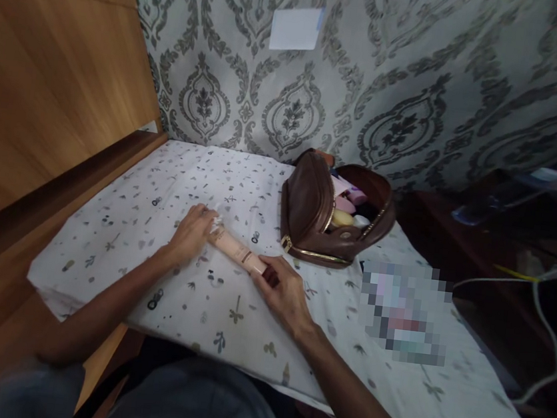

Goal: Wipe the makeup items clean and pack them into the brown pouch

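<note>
A beige tube [237, 251] with a dark reddish-brown cap lies slantwise between my two hands, just above the printed white cloth [186, 178]. My right hand [285, 290] is closed around its cap end. At the other, pale end, the fingers of my left hand [194, 233] are bent and pressed together at the tube's tip; they are slightly blurred. Beyond my right hand stands a brown leather bag [309, 206], its zip open, with pink, yellow and white items inside.
A pixelated item [404, 314] lies on the cloth at the right. Wooden furniture [57, 70] borders the left side. Patterned wallpaper [294, 110] with a white card [295, 28] rises behind. White cables [547, 320] hang at the far right.
</note>
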`<act>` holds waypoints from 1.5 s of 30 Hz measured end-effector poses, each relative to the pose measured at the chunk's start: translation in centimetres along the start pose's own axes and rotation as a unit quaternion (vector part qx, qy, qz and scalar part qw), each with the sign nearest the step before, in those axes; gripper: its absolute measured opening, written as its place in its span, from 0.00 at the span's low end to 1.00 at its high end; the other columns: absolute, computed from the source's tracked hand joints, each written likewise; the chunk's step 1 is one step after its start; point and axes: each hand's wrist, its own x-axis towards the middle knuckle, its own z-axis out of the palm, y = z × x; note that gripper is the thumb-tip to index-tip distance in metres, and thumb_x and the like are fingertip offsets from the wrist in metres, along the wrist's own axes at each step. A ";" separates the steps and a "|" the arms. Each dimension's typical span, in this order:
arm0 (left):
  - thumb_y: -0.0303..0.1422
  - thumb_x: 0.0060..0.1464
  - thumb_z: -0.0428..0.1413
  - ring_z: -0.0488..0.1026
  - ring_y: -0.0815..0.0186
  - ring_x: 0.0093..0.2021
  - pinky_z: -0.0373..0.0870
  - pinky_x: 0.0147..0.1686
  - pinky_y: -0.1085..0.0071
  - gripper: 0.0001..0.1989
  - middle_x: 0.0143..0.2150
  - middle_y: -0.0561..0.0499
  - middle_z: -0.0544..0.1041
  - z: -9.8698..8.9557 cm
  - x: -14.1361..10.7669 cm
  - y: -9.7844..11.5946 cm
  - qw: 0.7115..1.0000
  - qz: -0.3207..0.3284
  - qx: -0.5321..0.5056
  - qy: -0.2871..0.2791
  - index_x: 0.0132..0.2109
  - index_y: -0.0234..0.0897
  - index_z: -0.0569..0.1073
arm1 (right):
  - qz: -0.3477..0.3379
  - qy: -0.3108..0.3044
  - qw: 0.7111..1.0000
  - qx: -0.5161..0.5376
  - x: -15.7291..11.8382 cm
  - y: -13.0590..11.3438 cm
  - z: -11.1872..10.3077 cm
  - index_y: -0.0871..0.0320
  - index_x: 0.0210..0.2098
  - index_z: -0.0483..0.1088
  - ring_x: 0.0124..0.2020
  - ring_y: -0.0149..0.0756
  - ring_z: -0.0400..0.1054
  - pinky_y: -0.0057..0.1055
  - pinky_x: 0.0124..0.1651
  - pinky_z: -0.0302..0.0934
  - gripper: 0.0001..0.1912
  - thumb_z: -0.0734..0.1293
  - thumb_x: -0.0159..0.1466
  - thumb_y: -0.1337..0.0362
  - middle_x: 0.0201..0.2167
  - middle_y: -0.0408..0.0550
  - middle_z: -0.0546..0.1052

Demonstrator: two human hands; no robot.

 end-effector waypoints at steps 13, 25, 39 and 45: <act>0.25 0.65 0.44 0.66 0.57 0.50 0.70 0.51 0.59 0.17 0.49 0.43 0.70 1.4 -2.4 4.2 0.993 0.098 0.035 -0.057 0.56 0.38 0.70 | 0.027 -0.004 0.999 0.017 0.2 -0.1 0.0 0.57 0.41 0.74 0.26 0.36 0.68 0.32 0.30 0.64 0.11 0.68 0.62 0.59 0.29 0.46 0.76; 0.32 0.68 0.44 0.69 0.60 0.49 0.71 0.51 0.62 0.16 0.48 0.45 0.69 -0.2 -2.5 1.8 0.998 -0.008 -0.062 0.033 0.56 0.37 0.72 | 0.004 -0.009 1.000 -0.008 0.2 0.1 0.2 0.56 0.47 0.73 0.31 0.36 0.68 0.33 0.35 0.66 0.17 0.70 0.57 0.67 0.37 0.47 0.74; 0.26 0.67 0.43 0.66 0.55 0.52 0.71 0.51 0.57 0.19 0.52 0.40 0.68 1.1 -3.3 3.4 0.990 0.130 0.043 0.012 0.61 0.37 0.67 | 0.121 -0.048 0.980 0.153 0.1 -0.7 -0.3 0.57 0.37 0.72 0.26 0.32 0.64 0.28 0.28 0.60 0.15 0.70 0.59 0.52 0.24 0.41 0.70; 0.29 0.67 0.44 0.66 0.57 0.50 0.71 0.48 0.60 0.16 0.48 0.43 0.68 -0.3 -2.9 -2.9 0.998 0.009 0.053 0.026 0.56 0.37 0.71 | 0.123 -0.041 0.980 0.150 0.2 -0.2 -0.1 0.58 0.39 0.74 0.28 0.34 0.65 0.29 0.28 0.61 0.17 0.70 0.59 0.50 0.27 0.45 0.71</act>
